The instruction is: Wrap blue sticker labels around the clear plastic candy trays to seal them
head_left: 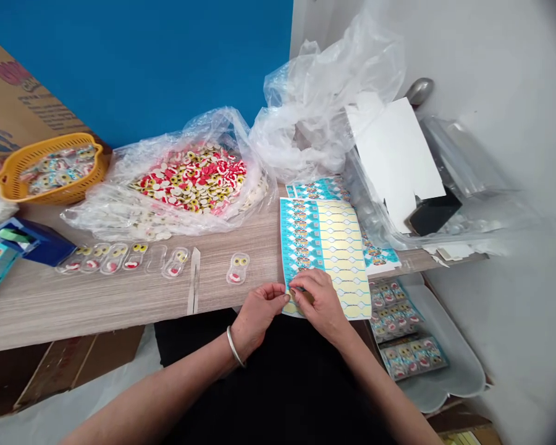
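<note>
My left hand (259, 312) and my right hand (322, 303) meet at the lower left corner of a sheet of blue and yellow printed labels (324, 256). The fingertips of both hands pinch that corner, and the fingers hide what they hold. The sheet lies on a wood-grain table (97, 303), overhanging its front edge. Several clear blister packs of eye-shaped sweets (115, 258) lie in a row to the left, and the nearest single pack (238, 269) is just beyond my left hand.
A plastic bag of red, white and yellow sweets (189, 182) and an orange basket of packs (50, 170) stand at the back left. A flat white card (393, 157) and crumpled plastic lie back right. Below right, a white tray (449, 364) holds packed strips.
</note>
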Demonstrator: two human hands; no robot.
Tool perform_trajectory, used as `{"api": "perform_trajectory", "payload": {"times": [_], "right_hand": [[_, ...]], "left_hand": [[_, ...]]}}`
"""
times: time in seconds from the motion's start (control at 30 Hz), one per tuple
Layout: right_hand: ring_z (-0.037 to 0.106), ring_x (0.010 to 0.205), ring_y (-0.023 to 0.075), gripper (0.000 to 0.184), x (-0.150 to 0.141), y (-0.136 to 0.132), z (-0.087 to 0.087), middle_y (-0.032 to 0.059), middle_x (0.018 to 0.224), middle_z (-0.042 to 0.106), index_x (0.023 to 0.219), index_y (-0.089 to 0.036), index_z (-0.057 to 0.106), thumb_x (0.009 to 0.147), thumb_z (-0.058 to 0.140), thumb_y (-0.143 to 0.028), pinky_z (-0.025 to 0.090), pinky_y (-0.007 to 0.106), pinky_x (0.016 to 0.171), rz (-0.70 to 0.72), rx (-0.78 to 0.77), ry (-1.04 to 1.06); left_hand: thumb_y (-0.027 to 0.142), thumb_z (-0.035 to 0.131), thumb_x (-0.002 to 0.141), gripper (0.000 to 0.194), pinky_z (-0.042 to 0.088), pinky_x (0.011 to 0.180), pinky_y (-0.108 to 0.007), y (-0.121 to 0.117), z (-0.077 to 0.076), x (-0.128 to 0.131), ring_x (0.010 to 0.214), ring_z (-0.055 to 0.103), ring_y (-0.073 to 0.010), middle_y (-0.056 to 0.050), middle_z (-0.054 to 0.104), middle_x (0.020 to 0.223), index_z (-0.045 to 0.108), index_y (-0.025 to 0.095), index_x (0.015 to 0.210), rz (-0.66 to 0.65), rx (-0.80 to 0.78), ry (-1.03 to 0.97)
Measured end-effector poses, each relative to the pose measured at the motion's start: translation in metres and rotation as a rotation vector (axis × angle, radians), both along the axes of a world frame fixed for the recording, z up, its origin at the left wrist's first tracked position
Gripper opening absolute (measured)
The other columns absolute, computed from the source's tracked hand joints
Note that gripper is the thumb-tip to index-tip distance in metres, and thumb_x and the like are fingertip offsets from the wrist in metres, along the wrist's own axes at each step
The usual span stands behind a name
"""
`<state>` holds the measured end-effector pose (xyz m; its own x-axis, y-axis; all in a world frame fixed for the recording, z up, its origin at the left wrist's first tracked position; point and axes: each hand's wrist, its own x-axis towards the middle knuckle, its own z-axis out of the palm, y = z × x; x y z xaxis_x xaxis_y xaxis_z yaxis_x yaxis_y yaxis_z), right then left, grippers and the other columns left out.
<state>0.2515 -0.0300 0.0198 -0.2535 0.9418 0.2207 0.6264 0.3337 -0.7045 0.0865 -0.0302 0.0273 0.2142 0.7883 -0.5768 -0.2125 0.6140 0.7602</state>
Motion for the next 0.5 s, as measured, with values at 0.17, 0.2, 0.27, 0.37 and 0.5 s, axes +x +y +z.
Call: {"api": "perform_trajectory", "payload": {"times": [0.17, 0.2, 0.27, 0.37, 0.5], "right_hand": [[0.061, 0.1, 0.021, 0.015, -0.001, 0.001, -0.003, 0.0045, 0.102, 0.07, 0.104, -0.024, 0.066, 0.096, 0.054, -0.024, 0.035, 0.045, 0.103, 0.031, 0.089, -0.075], [0.061, 0.098, 0.021, 0.013, -0.003, 0.001, -0.004, 0.0047, 0.101, 0.07, 0.102, -0.023, 0.066, 0.095, 0.055, -0.023, 0.036, 0.044, 0.101, 0.021, 0.112, -0.073], [0.061, 0.095, 0.021, 0.012, -0.006, 0.002, -0.004, 0.0049, 0.096, 0.071, 0.097, -0.021, 0.066, 0.095, 0.054, -0.021, 0.038, 0.043, 0.097, 0.001, 0.162, -0.081], [0.06, 0.095, 0.0228, 0.016, -0.011, 0.002, -0.003, 0.0064, 0.095, 0.07, 0.093, -0.02, 0.065, 0.095, 0.05, -0.019, 0.037, 0.045, 0.096, -0.032, 0.193, -0.101], [0.059, 0.085, 0.0206, 0.017, -0.016, 0.005, -0.007, 0.0045, 0.085, 0.066, 0.084, -0.02, 0.061, 0.094, 0.048, -0.024, 0.043, 0.037, 0.082, -0.156, 0.012, 0.145]], "left_hand": [[0.03, 0.076, 0.068, 0.021, 0.038, 0.063, -0.024, 0.004, 0.0, -0.002, 0.064, 0.05, -0.0113, -0.001, 0.069, 0.075, 0.076, 0.016, 0.083, -0.018, 0.108, 0.144], [0.03, 0.076, 0.068, 0.021, 0.037, 0.063, -0.025, 0.005, 0.0, -0.001, 0.064, 0.05, -0.0116, -0.002, 0.069, 0.074, 0.077, 0.016, 0.083, -0.021, 0.123, 0.163], [0.031, 0.076, 0.068, 0.02, 0.037, 0.062, -0.025, 0.006, -0.002, 0.001, 0.062, 0.048, -0.0111, -0.002, 0.067, 0.071, 0.077, 0.015, 0.081, -0.026, 0.128, 0.158], [0.033, 0.078, 0.066, 0.023, 0.035, 0.059, -0.024, 0.007, -0.004, 0.004, 0.059, 0.044, -0.0092, -0.001, 0.066, 0.069, 0.076, 0.014, 0.079, 0.002, 0.074, 0.064], [0.033, 0.082, 0.062, 0.028, 0.033, 0.055, -0.022, 0.007, -0.004, 0.005, 0.054, 0.042, -0.0068, 0.001, 0.061, 0.063, 0.074, 0.013, 0.079, 0.042, -0.004, -0.024]]}}
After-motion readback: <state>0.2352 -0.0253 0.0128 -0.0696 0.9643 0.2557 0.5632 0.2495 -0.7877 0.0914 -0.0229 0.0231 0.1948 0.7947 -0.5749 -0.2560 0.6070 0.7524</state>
